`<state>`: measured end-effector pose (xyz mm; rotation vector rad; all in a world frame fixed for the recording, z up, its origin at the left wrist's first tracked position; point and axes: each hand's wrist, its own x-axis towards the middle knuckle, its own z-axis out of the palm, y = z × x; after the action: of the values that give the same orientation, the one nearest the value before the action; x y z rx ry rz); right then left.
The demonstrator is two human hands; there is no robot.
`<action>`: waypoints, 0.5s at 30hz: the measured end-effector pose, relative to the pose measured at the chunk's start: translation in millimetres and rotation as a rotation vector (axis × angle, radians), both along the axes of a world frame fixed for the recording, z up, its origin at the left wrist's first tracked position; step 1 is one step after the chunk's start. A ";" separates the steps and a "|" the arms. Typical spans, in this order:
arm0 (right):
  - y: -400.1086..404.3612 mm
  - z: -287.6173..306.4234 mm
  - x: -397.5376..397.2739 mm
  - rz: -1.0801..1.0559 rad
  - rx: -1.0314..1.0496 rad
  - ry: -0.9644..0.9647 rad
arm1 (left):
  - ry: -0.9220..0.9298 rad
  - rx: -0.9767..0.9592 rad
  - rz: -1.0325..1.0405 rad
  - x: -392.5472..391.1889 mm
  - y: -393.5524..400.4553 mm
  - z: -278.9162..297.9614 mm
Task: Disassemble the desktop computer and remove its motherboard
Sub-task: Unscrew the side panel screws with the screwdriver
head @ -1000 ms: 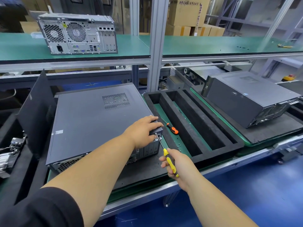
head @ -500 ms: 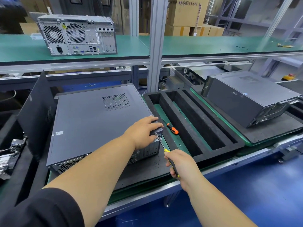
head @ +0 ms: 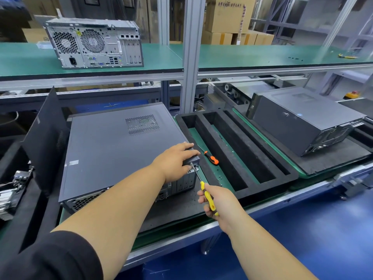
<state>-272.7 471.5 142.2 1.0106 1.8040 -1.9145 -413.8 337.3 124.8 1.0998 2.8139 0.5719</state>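
Observation:
A dark grey desktop computer [head: 113, 146] lies on its side on a black foam mat, its rear panel facing me. My left hand [head: 175, 160] rests on the case's near right corner, fingers spread over the top edge. My right hand [head: 217, 201] grips the yellow-and-black handle of a screwdriver [head: 207, 196]. Its metal tip sits against a screw at the top right of the rear panel, just below my left fingers.
An orange-handled screwdriver [head: 212, 157] lies in a slot of the black foam tray [head: 238, 146] to the right. A second black computer [head: 302, 120] rests further right. A loose side panel [head: 44, 138] leans at the left. Another case [head: 92, 46] stands on the green upper shelf.
My right hand has shifted its grip on the yellow handle as the screwdriver turned; more of the handle shows now than half a second ago. The left hand and case stay put.

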 end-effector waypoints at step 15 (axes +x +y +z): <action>4.2 -22.2 -13.6 0.001 0.211 0.000 | -0.100 0.228 0.026 8.0 -4.0 4.9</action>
<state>-286.3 475.6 120.0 1.0741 2.0388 -1.7510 -405.8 333.2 129.7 1.0365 2.7315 0.9430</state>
